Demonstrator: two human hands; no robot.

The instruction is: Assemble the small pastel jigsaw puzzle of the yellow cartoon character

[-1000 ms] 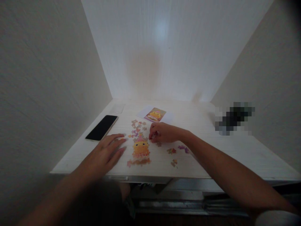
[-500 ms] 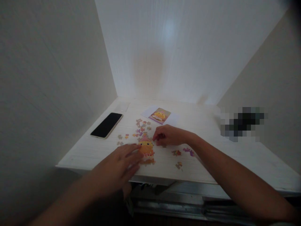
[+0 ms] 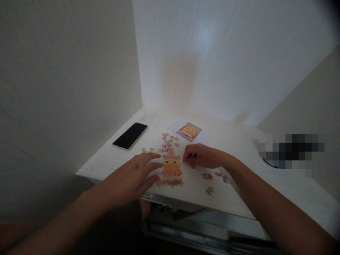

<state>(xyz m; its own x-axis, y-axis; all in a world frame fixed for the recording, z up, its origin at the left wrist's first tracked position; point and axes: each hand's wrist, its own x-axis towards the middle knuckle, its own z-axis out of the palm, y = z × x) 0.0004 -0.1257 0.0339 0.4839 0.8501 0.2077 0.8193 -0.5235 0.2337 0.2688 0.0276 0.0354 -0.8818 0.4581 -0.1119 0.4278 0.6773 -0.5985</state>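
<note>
A partly joined jigsaw puzzle [image 3: 172,170], showing a yellow-orange figure with dark eyes and a pink top, lies on the white table [image 3: 239,196]. My left hand [image 3: 138,171] is spread open at its left edge, fingertips beside the pieces. Just right of the puzzle's upper part, my right hand [image 3: 203,155] is closed with fingers curled together; what they pinch, if anything, is hidden. One puzzle piece [image 3: 193,166] shows beneath that hand. Loose puzzle pieces [image 3: 170,139] lie above the puzzle. Nearer the front right are a small joined cluster [image 3: 207,176], purple pieces [image 3: 222,176] and another cluster [image 3: 209,191].
A printed picture [image 3: 189,131] of the same figure lies on white paper behind the puzzle. To the left is a phone [image 3: 130,136] with a dark screen, and a clear plastic sheet [image 3: 148,117] behind it. A blurred-out dark object [image 3: 294,147] stands far right. Walls enclose the table.
The view has turned left, so the scene sits further right. My left fingers have drawn back slightly from over the puzzle's left side. My right hand stays curled beside the puzzle.
</note>
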